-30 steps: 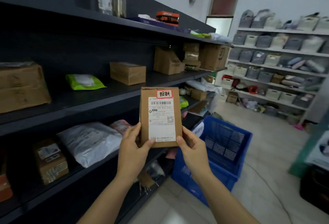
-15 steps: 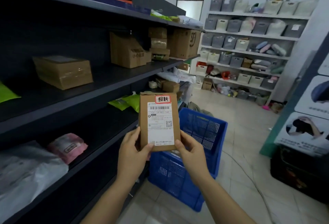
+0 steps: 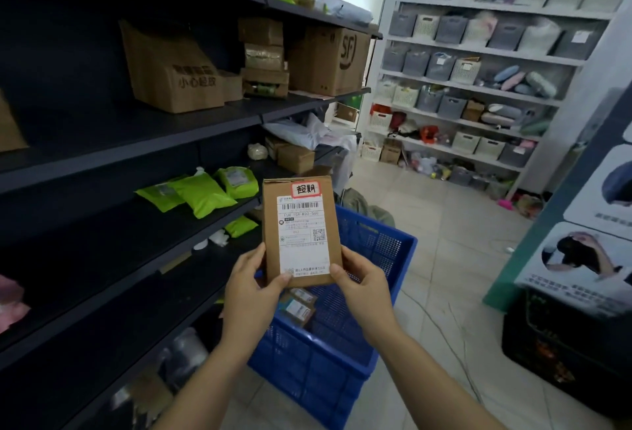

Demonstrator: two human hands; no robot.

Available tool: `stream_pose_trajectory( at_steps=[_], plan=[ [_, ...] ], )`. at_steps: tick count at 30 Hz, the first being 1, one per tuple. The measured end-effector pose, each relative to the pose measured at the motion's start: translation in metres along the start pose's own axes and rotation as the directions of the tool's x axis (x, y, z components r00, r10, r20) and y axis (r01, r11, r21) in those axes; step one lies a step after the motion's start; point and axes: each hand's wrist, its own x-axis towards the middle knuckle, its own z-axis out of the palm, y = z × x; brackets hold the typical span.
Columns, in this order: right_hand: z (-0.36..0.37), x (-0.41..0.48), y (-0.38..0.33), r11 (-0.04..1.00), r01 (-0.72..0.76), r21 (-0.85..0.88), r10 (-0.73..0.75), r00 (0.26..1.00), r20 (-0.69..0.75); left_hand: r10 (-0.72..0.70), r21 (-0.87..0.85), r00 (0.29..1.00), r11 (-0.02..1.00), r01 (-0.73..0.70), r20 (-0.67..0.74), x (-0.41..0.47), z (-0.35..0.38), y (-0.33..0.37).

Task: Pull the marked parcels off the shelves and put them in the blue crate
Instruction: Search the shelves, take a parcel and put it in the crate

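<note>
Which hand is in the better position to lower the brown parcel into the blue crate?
Probably the right hand. It holds the parcel on the side directly above the blue crate. The left hand is nearer the dark shelves.

This is a parcel pickup point or small courier stockroom. Dark metal shelves (image 3: 191, 128) line one wall, loaded with brown cardboard boxes (image 3: 174, 67), a carton printed SF (image 3: 330, 60) and green mailer bags (image 3: 201, 192), many with printed shipping labels. Beside the shelves a blue crate (image 3: 345, 358) stands on the tiled floor (image 3: 455, 234). Beyond the crate, white racking (image 3: 478, 50) along the far wall holds rows of grey and white baskets (image 3: 451, 28).
</note>
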Motion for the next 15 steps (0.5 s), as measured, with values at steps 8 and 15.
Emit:
stream_pose_trajectory(
  at_steps=[8, 15],
  plan=[
    [-0.063, 0.101, 0.043, 0.997, -0.061, -0.052, 0.065, 0.996, 0.063, -0.061, 0.039, 0.998, 0.997, 0.061, -0.025, 0.057, 0.1, -0.004],
    [-0.088, 0.198, 0.081, 0.992, -0.09, -0.09, 0.1, 0.988, 0.115, -0.129, 0.029, 0.991, 0.991, 0.13, -0.046, 0.131, 0.169, -0.027]
  ],
)
